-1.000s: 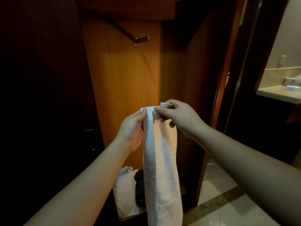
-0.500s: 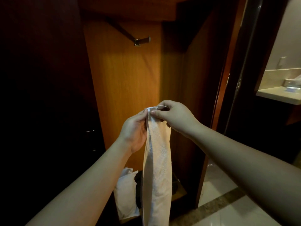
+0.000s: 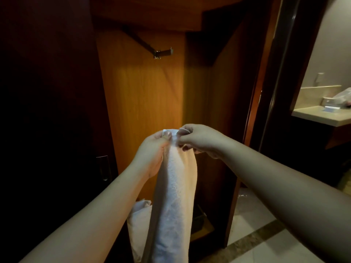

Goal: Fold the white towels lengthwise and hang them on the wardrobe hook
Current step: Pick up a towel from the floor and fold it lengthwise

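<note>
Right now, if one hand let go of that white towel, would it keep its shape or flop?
Probably flop: the white towel hangs limp from where the left hand and right hand pinch its top edge. Its narrow fold would likely loosen. It looks light.

Both forearms are bare to the frame's edge, and neither left grip nor right grip wears anything.
</note>
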`<control>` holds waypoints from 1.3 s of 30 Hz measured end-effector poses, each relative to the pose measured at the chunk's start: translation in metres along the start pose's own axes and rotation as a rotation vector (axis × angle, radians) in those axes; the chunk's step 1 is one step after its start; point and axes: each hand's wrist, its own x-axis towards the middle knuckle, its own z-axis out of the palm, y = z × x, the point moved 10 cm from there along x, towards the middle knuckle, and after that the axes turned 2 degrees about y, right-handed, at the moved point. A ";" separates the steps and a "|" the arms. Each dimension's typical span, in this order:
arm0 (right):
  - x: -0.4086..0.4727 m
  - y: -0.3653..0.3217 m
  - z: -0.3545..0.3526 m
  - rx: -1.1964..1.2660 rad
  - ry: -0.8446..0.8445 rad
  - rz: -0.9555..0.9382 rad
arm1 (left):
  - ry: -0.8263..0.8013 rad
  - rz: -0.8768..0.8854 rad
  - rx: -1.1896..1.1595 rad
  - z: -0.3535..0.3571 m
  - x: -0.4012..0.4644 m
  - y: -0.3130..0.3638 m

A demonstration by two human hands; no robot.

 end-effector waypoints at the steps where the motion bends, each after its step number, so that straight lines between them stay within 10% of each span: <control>1: 0.001 0.002 0.000 -0.067 -0.034 0.008 | 0.007 -0.002 0.013 -0.003 0.002 0.000; 11: -0.010 0.083 -0.019 -0.701 -0.366 0.220 | 0.040 0.031 0.134 -0.036 0.007 0.014; 15: 0.002 0.067 -0.078 -0.817 -0.053 0.077 | 0.062 0.071 0.197 -0.047 0.012 0.028; 25: -0.007 0.053 -0.113 -0.400 0.489 -0.192 | 0.091 0.117 0.289 -0.053 0.018 0.026; 39: -0.028 0.084 -0.113 0.138 0.808 -0.187 | 0.093 0.165 0.134 -0.019 0.015 0.021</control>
